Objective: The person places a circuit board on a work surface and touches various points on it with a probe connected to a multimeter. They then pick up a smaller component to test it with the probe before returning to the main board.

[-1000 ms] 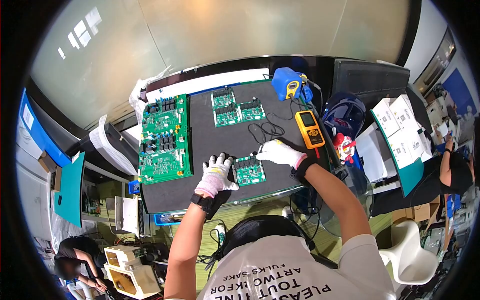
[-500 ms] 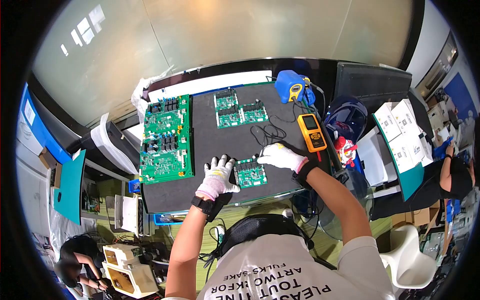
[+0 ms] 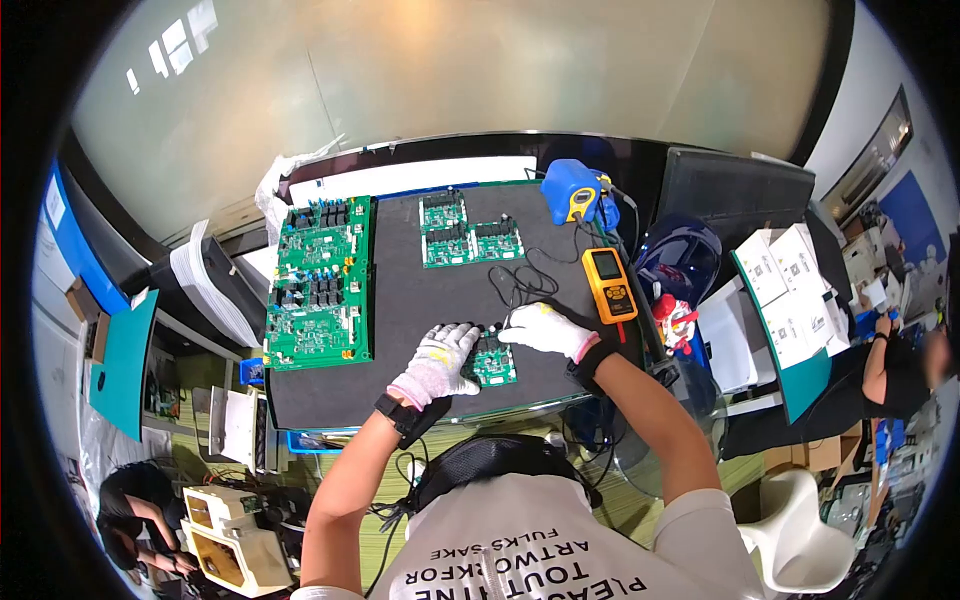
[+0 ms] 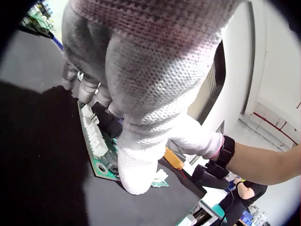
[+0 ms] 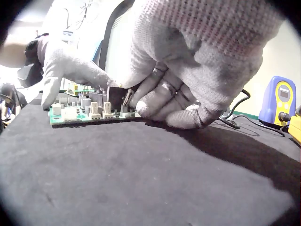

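Note:
A small green circuit board (image 3: 496, 368) with a row of black components lies near the mat's front edge. My left hand (image 3: 436, 364), in a white knit glove, straddles the board's left side. In the left wrist view its thumb (image 4: 137, 169) is at one edge and its fingers at the far one, so it grips the board. From the other side my gloved right hand (image 3: 550, 330) pinches at the board's far right corner. In the right wrist view its curled fingers (image 5: 157, 96) close around a component at the board's edge; they partly hide what they hold.
Several more small boards (image 3: 445, 247) lie further back on the dark mat (image 3: 400, 300). Large green boards (image 3: 318, 325) stand at the left. A yellow handheld meter (image 3: 610, 287), its loose black cable, and a blue soldering station (image 3: 571, 190) are at the right.
My left hand has moved right, from beside the board to over its left part, its fingers drawn together. The right hand stays at the board's corner. The head view has shifted slightly.

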`<control>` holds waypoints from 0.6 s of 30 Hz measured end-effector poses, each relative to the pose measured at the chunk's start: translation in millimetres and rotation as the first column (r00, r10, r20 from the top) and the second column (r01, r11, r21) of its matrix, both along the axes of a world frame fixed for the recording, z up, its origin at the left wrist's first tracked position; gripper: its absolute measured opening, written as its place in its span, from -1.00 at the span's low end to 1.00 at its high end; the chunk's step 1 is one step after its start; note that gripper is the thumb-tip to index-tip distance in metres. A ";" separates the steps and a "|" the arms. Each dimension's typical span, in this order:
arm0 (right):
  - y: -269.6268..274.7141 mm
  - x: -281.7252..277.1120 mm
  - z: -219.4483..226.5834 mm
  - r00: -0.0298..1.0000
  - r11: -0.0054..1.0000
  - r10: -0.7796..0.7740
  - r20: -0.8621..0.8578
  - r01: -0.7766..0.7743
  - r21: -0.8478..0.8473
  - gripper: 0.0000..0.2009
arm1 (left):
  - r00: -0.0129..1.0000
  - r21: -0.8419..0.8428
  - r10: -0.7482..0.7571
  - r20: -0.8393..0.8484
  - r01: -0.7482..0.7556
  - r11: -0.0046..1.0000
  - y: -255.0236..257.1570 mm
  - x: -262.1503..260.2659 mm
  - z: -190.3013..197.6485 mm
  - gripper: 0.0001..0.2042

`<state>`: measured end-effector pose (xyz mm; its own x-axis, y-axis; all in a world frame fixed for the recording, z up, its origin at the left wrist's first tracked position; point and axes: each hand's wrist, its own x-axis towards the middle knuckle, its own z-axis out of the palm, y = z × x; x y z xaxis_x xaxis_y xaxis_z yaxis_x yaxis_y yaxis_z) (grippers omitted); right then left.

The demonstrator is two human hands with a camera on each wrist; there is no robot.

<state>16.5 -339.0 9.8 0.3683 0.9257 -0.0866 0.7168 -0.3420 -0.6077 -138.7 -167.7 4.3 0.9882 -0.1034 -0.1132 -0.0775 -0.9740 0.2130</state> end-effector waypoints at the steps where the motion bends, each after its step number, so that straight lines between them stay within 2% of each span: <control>1: 0.1 -0.7 1.0 0.999 0.999 -0.029 -0.024 0.029 -0.026 -0.64 | 1.000 0.011 -0.009 0.010 0.009 1.000 -0.5 -1.2 0.4 -0.07; 5: 2.8 0.8 2.0 0.997 0.995 -0.066 -0.049 0.062 -0.083 -0.63 | 0.999 -0.007 0.006 0.038 -0.005 1.000 -1.2 -0.7 2.9 -0.10; 7: 4.8 7.3 -9.0 0.999 0.998 -0.019 -0.031 0.021 0.067 -0.62 | 0.998 -0.037 0.021 0.055 -0.019 0.999 1.4 2.0 4.1 -0.12; 12: 15.6 12.7 1.3 0.999 0.994 -0.051 -0.014 0.052 0.101 -0.63 | 0.997 -0.004 0.042 0.068 -0.042 0.999 10.2 16.2 6.9 -0.19; 14: 19.3 14.3 0.0 0.990 0.994 -0.111 -0.086 0.111 -0.003 -0.64 | 0.994 -0.009 0.032 0.101 -0.031 0.999 13.9 16.3 6.6 -0.20; 18: 20.2 17.4 -6.0 0.997 0.997 -0.074 -0.018 0.074 -0.003 -0.63 | 0.994 -0.116 0.051 0.099 -0.039 0.992 20.6 16.1 -6.3 -0.16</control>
